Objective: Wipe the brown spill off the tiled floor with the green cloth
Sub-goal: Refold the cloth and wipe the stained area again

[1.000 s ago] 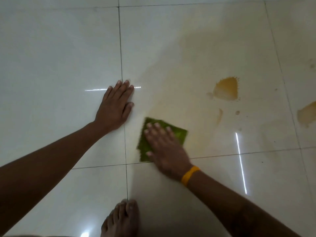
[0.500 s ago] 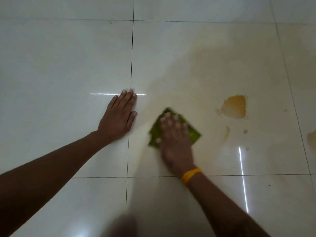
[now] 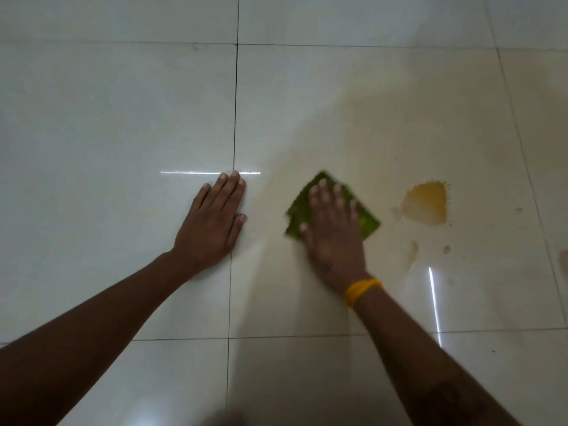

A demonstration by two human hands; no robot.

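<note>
The green cloth (image 3: 367,221) lies flat on the white tiled floor (image 3: 123,118). My right hand (image 3: 333,232) presses on it with straight, spread fingers and hides most of it; a yellow band is on that wrist. A brown puddle (image 3: 425,204) sits on the floor just right of the cloth, apart from it. Below the puddle are a small brown drop (image 3: 446,249) and a thin brown streak (image 3: 412,253). A pale yellowish film (image 3: 384,124) covers the tile beyond the cloth. My left hand (image 3: 212,222) rests flat on the floor, left of the cloth, across a tile joint.
Another brown patch (image 3: 564,261) shows at the right edge of the view. Bright light reflections streak the glossy tiles. A blurred dark shape (image 3: 222,421) sits at the bottom edge between my arms.
My right hand has slid the green cloth away from me and to the right, closer to the brown puddle. My left hand has stayed planted on the floor.
</note>
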